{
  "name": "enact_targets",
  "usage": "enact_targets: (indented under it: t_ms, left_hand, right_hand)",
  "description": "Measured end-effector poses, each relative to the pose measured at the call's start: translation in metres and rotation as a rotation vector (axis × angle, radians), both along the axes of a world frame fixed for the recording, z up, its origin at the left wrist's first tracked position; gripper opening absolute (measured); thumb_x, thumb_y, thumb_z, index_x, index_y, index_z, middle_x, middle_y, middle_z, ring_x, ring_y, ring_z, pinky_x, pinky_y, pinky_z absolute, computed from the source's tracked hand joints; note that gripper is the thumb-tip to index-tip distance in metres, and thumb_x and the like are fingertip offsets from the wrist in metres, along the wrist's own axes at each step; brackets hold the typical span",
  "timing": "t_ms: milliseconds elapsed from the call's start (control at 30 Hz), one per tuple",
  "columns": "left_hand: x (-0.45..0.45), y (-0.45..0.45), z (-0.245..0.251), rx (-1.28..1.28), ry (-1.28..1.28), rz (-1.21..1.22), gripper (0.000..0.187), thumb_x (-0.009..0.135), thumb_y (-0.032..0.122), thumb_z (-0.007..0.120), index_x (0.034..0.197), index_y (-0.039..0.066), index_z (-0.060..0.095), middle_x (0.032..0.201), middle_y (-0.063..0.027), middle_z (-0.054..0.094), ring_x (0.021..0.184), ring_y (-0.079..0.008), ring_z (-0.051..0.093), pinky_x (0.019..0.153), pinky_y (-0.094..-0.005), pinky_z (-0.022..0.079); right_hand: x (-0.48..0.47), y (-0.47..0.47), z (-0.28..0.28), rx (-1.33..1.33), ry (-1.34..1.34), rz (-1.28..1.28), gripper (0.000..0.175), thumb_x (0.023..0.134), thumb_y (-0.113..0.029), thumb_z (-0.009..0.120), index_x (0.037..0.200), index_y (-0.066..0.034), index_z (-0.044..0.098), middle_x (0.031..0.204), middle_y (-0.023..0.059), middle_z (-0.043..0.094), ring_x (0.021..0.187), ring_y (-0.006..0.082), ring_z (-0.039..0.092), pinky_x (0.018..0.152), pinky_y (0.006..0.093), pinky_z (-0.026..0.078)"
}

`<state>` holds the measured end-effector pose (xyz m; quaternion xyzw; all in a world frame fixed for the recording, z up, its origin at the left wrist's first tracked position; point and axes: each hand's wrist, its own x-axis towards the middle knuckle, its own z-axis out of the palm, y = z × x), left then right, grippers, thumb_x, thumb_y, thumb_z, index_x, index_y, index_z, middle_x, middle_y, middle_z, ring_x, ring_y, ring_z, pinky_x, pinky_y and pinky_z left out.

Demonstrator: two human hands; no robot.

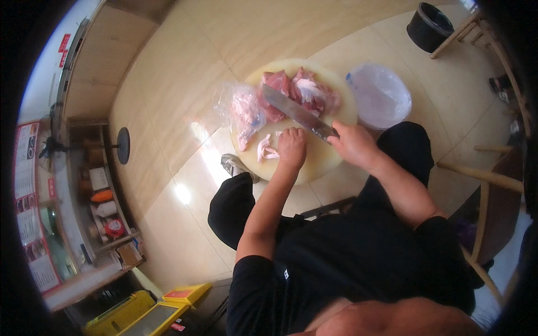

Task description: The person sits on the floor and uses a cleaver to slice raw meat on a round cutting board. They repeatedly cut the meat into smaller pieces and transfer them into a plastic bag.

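A round, pale cutting board (323,161) lies before me. My right hand (355,143) grips the handle of a broad knife (296,110), whose blade points up and left across the board, over the raw meat. One piece of red meat (275,84) lies partly behind the blade, and another with white fat (311,90) is to its right. My left hand (292,145) rests on the board with curled fingers, beside pale trimmings (265,150); whether it holds anything is hidden. A clear plastic bag with pale pink meat or fat (245,105) lies on the board's left side.
A bowl or basin lined with whitish plastic (380,95) stands right of the board. A black bucket (428,27) is at the upper right, near wooden chairs (500,178). Shelves with goods (101,180) line the left, and a yellow container (122,315) is at the lower left. My shoe (233,164) is beside the board.
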<state>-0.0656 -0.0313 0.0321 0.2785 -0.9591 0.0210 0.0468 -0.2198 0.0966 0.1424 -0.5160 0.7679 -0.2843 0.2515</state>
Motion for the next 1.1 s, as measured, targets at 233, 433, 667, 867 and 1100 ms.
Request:
enact_targets:
  t_ms: [233,433,667,867,1100]
  left_hand:
    - [0.027,0.051,0.007,0.217,0.31,-0.132,0.033,0.073,0.006,0.055,0.106,0.005,0.061,0.107,-0.0142,0.058,0.089,-0.0328,0.056,0.078,-0.0408,0.047]
    - [0.049,0.04,-0.013,0.126,0.524,0.032,0.025,0.074,0.003,0.058,0.098,0.005,0.065,0.108,-0.0134,0.061,0.1,-0.0334,0.056,0.086,-0.0411,0.046]
    - [0.047,0.028,-0.025,0.128,0.561,0.017,0.024,0.073,0.004,0.055,0.095,0.001,0.065,0.108,-0.0112,0.061,0.104,-0.0301,0.056,0.089,-0.038,0.047]
    - [0.049,0.028,-0.034,0.168,0.589,0.05,0.025,0.072,0.002,0.057,0.095,0.0,0.066,0.107,-0.0126,0.063,0.105,-0.0311,0.056,0.089,-0.0385,0.047]
    - [0.052,0.027,-0.035,0.212,0.588,0.026,0.025,0.073,0.002,0.057,0.096,-0.001,0.066,0.107,-0.0129,0.063,0.105,-0.0314,0.056,0.089,-0.0385,0.048]
  right_hand:
    - [0.005,0.017,-0.001,0.117,0.093,0.043,0.02,0.082,-0.019,0.059,0.091,-0.0029,0.051,0.07,0.0227,0.059,0.071,0.0439,0.058,0.063,0.0524,0.045]
    - [0.019,0.034,-0.014,0.229,0.244,0.165,0.013,0.087,-0.016,0.049,0.093,-0.005,0.053,0.069,0.0176,0.062,0.067,0.0371,0.064,0.06,0.0498,0.05]
    - [0.038,0.032,-0.012,0.316,0.327,0.241,0.014,0.089,-0.013,0.044,0.094,-0.0028,0.052,0.07,0.0169,0.063,0.068,0.0352,0.065,0.058,0.0478,0.051]
    - [0.046,0.025,0.005,0.369,0.364,0.292,0.015,0.089,-0.012,0.046,0.092,0.0001,0.053,0.072,0.0172,0.064,0.069,0.0337,0.066,0.058,0.0448,0.053]
    - [0.058,-0.009,-0.021,0.266,0.363,0.289,0.013,0.084,-0.006,0.048,0.089,0.0038,0.055,0.074,0.0214,0.064,0.072,0.0346,0.066,0.064,0.0424,0.054]
